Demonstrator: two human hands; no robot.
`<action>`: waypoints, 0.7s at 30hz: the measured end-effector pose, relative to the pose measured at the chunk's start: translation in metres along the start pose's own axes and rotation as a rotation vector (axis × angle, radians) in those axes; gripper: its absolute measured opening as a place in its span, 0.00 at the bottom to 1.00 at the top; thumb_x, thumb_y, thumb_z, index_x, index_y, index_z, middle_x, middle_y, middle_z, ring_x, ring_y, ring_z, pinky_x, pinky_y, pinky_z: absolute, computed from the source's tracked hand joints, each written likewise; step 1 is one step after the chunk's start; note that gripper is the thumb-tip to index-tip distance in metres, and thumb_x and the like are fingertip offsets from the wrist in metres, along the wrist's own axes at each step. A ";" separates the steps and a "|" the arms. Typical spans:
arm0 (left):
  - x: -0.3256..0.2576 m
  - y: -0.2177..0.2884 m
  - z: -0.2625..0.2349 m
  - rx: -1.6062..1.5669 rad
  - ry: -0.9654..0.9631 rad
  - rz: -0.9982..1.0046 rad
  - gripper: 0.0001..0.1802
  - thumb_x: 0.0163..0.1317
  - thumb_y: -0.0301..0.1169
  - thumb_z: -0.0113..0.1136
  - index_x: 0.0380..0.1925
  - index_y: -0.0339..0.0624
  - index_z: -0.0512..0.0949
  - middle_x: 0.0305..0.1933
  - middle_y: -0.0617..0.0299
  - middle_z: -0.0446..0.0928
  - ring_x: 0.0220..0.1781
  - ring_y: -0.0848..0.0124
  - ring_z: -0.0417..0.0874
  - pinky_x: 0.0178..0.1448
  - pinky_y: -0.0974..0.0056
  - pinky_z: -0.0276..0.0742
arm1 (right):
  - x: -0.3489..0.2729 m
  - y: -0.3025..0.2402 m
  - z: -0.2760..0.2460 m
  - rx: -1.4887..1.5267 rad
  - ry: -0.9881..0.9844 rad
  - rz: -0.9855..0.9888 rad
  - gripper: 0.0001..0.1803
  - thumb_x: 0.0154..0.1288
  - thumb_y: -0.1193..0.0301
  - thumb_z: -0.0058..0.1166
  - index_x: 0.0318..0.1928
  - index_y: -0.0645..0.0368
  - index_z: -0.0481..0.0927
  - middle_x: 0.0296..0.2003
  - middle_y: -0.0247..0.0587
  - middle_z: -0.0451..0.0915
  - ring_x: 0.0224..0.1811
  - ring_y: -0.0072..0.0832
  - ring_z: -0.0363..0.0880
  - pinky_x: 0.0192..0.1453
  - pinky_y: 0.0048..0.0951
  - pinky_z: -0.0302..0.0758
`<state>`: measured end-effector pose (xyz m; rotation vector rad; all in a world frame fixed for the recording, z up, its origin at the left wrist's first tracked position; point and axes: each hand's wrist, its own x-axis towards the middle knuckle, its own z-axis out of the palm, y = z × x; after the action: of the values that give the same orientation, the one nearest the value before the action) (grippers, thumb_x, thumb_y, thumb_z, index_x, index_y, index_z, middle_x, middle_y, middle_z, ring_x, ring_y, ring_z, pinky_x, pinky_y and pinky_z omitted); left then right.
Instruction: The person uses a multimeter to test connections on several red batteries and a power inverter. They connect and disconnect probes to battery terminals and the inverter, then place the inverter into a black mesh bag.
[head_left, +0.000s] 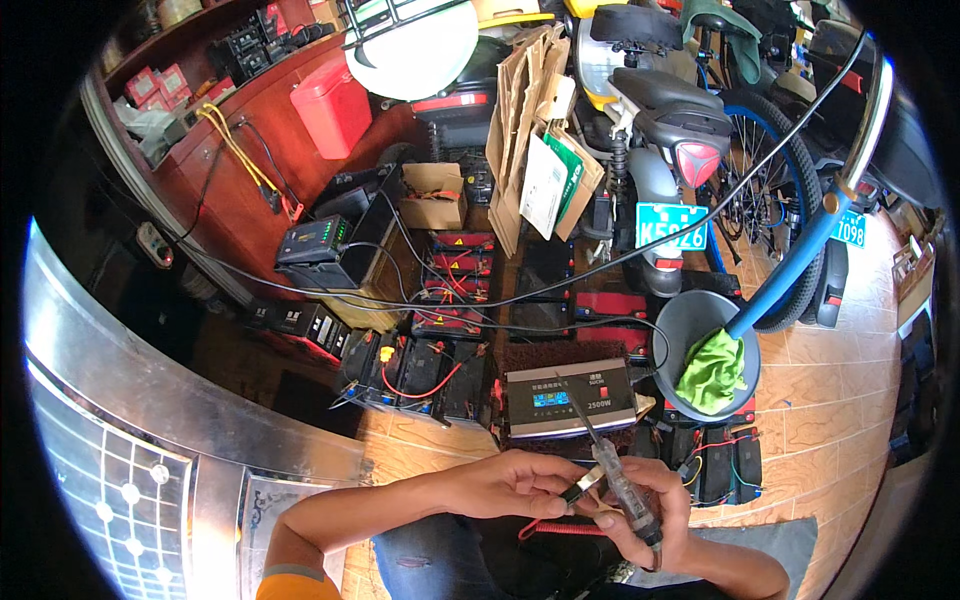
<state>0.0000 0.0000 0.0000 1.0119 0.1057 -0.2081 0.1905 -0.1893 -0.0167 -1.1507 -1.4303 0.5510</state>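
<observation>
A probe tester with a clear handle and a thin metal tip rests in my right hand, whose fingers are wrapped around it. The tip points up and away, over a grey electrical box with a lit blue screen. My left hand meets the right one and pinches a small black and brass-coloured clip beside the tester's handle. Below the hands runs a red coiled cord; where its ends attach is hidden.
Several batteries with wires lie left of the box, more at its right. A grey bucket holds a green cloth. A black cable crosses the scene. Flattened cardboard and parked scooters stand behind.
</observation>
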 end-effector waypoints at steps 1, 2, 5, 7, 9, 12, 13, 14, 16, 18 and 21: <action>0.002 0.000 -0.001 -0.023 -0.003 -0.006 0.31 0.78 0.26 0.59 0.76 0.30 0.62 0.73 0.46 0.74 0.75 0.64 0.74 0.78 0.63 0.69 | 0.001 0.000 0.000 0.003 0.012 0.000 0.34 0.69 0.74 0.67 0.67 0.65 0.61 0.59 0.58 0.72 0.52 0.34 0.83 0.59 0.37 0.84; -0.004 0.000 -0.002 -0.107 -0.010 0.002 0.31 0.78 0.26 0.59 0.76 0.30 0.62 0.72 0.46 0.74 0.75 0.64 0.75 0.78 0.63 0.69 | 0.001 -0.001 0.000 0.004 0.025 0.002 0.33 0.71 0.75 0.65 0.67 0.65 0.60 0.58 0.58 0.73 0.52 0.34 0.83 0.58 0.37 0.84; -0.008 0.002 0.002 -0.019 0.021 -0.020 0.31 0.77 0.25 0.59 0.76 0.29 0.63 0.71 0.46 0.75 0.75 0.64 0.75 0.77 0.63 0.70 | 0.003 -0.005 0.006 0.048 0.072 0.096 0.32 0.66 0.73 0.72 0.64 0.65 0.68 0.48 0.57 0.87 0.47 0.40 0.92 0.49 0.38 0.87; -0.006 0.000 0.003 -0.026 0.011 -0.002 0.31 0.77 0.25 0.59 0.76 0.29 0.63 0.71 0.46 0.75 0.74 0.64 0.75 0.78 0.63 0.70 | 0.004 -0.006 0.003 0.009 0.079 0.081 0.31 0.67 0.74 0.70 0.64 0.66 0.67 0.46 0.55 0.87 0.47 0.37 0.92 0.48 0.37 0.87; -0.008 -0.001 0.003 -0.016 0.025 0.010 0.31 0.77 0.26 0.60 0.75 0.30 0.64 0.69 0.48 0.76 0.69 0.68 0.77 0.71 0.64 0.73 | 0.006 -0.006 0.006 0.070 0.084 0.089 0.31 0.68 0.74 0.70 0.65 0.66 0.67 0.47 0.55 0.87 0.47 0.36 0.91 0.49 0.37 0.87; -0.009 -0.002 0.004 0.012 0.052 0.020 0.32 0.76 0.28 0.63 0.76 0.32 0.65 0.67 0.50 0.79 0.61 0.73 0.80 0.59 0.66 0.78 | 0.006 -0.007 0.006 0.072 0.077 0.072 0.31 0.69 0.74 0.69 0.66 0.66 0.66 0.47 0.54 0.87 0.46 0.35 0.91 0.49 0.36 0.86; -0.010 -0.002 0.003 0.017 0.050 0.008 0.32 0.76 0.28 0.63 0.76 0.32 0.64 0.67 0.50 0.78 0.62 0.73 0.80 0.59 0.66 0.78 | 0.005 -0.006 0.006 0.057 0.069 0.071 0.31 0.69 0.74 0.68 0.65 0.66 0.66 0.47 0.54 0.87 0.46 0.35 0.91 0.49 0.36 0.86; -0.012 -0.002 0.002 -0.012 0.025 0.027 0.32 0.76 0.28 0.63 0.76 0.32 0.64 0.68 0.49 0.78 0.63 0.73 0.80 0.60 0.66 0.78 | 0.005 -0.005 0.005 0.045 0.061 0.071 0.31 0.69 0.74 0.68 0.65 0.66 0.66 0.47 0.54 0.88 0.46 0.34 0.91 0.50 0.36 0.86; -0.017 -0.003 0.001 0.029 0.055 0.010 0.32 0.76 0.28 0.63 0.76 0.32 0.64 0.69 0.48 0.77 0.65 0.72 0.80 0.60 0.66 0.78 | 0.005 -0.001 0.010 0.143 0.073 0.075 0.29 0.70 0.74 0.68 0.65 0.66 0.67 0.47 0.54 0.87 0.47 0.33 0.90 0.51 0.36 0.86; -0.022 -0.003 -0.001 0.026 0.065 0.015 0.32 0.76 0.28 0.62 0.75 0.32 0.65 0.69 0.47 0.77 0.66 0.71 0.80 0.61 0.66 0.78 | 0.006 0.000 0.013 0.086 0.056 0.090 0.29 0.70 0.74 0.68 0.64 0.67 0.67 0.48 0.55 0.87 0.47 0.33 0.90 0.51 0.36 0.85; -0.030 -0.002 -0.003 0.000 0.098 0.009 0.30 0.76 0.27 0.63 0.74 0.32 0.66 0.68 0.48 0.78 0.66 0.71 0.80 0.63 0.67 0.78 | 0.011 0.001 0.018 0.112 0.027 0.079 0.29 0.69 0.74 0.68 0.64 0.67 0.68 0.48 0.55 0.87 0.48 0.34 0.90 0.52 0.37 0.85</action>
<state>-0.0292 0.0053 0.0025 1.0223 0.1908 -0.1505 0.1755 -0.1744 -0.0162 -1.1252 -1.3182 0.6602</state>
